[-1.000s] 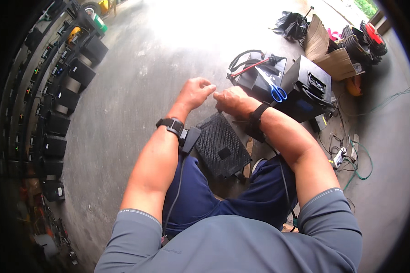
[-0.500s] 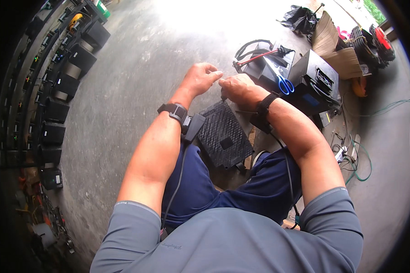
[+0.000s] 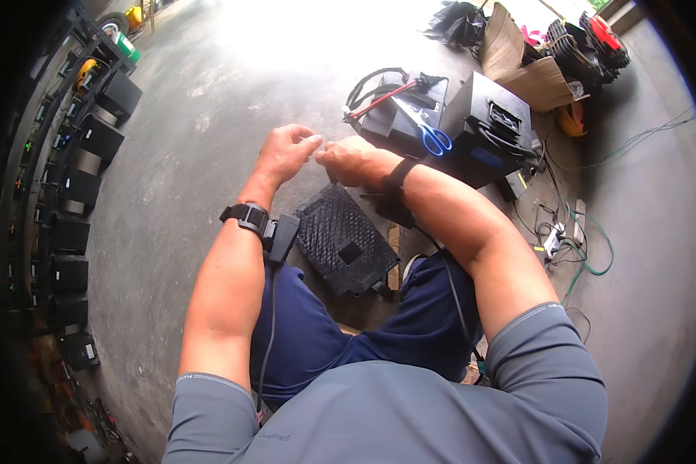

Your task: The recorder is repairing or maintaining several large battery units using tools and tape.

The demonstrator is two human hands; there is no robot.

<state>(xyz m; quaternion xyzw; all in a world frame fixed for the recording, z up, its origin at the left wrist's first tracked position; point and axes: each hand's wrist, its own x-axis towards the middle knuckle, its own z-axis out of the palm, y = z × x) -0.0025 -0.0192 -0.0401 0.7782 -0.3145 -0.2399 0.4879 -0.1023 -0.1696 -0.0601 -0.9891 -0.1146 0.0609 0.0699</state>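
My left hand [image 3: 284,155] and my right hand [image 3: 352,161] are held close together, fingertips nearly meeting, above the far end of a black textured panel [image 3: 346,236]. The left fingers are bent toward the thumb in a pinch. My right hand is closed, its fingers curled under and partly hidden. Whatever lies between the fingertips is too small to name. A short dark piece shows just below the right fist, and I cannot tell whether it is held. The panel, with a raised pattern and a small square, lies tilted between my knees.
Blue-handled scissors [image 3: 435,140] and a red-and-black rod [image 3: 387,97] lie on a black case ahead to the right. Beside it stands a large black box [image 3: 483,127]. Green cables [image 3: 603,246] and a power strip are on the floor at right. Racked black units [image 3: 71,232] line the left.
The whole scene has shifted left in the view as my head turned. Both hands stay close together in nearly the same pose, slightly further left relative to the panel.
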